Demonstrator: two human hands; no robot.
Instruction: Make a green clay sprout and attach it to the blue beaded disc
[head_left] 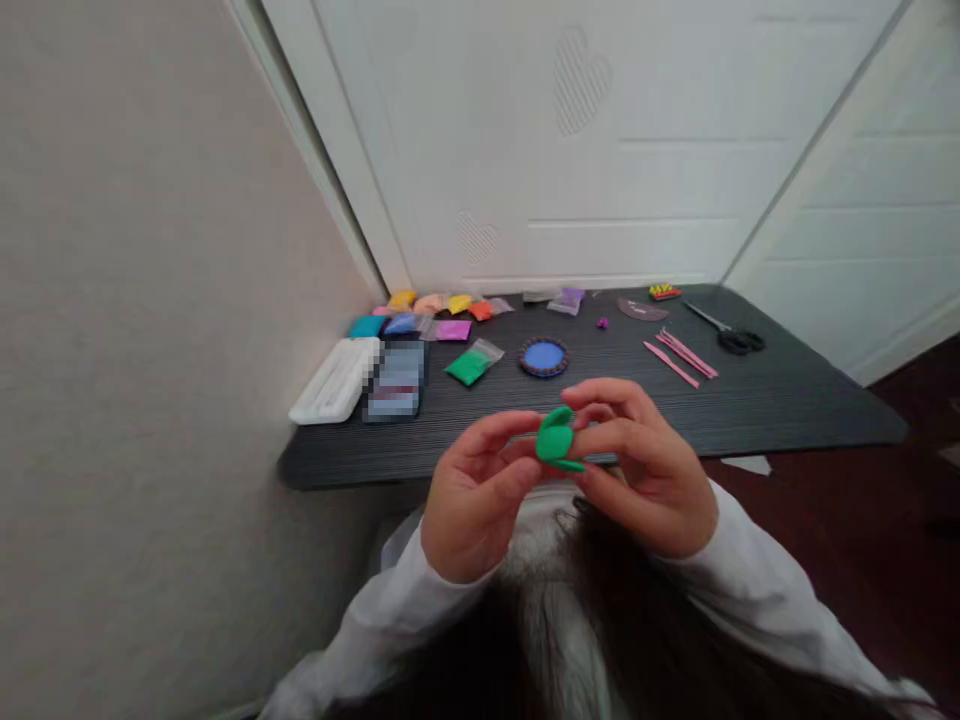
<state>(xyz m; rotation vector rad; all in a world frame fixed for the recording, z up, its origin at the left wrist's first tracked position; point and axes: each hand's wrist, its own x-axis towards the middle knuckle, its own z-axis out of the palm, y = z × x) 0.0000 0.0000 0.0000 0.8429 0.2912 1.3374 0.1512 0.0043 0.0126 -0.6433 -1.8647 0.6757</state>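
A bright green piece of modelling clay [555, 442] is held between my two hands, just above the table's front edge. It has several flattened, leaf-like lobes that spread apart. My left hand [480, 495] is closed in a pinch on its left side, thumb in front and fingers behind. From the right, my right hand [649, 475] presses its fingertips against the lobes, with one finger reaching in between them. Beyond the hands lies a round blue clay disc [544, 356] with a dark brown, beaded-looking rim. A packet of green clay [471, 366] rests left of the disc.
Coloured clay packets [454, 329] line the back left. A white tray [335, 382] and a blurred, phone-like slab [397, 382] sit at the left. Pink modelling tools [686, 352], black-handled scissors [739, 341] and a small purple lump [602, 323] lie towards the right. Wall and white panels border the dark table [810, 410].
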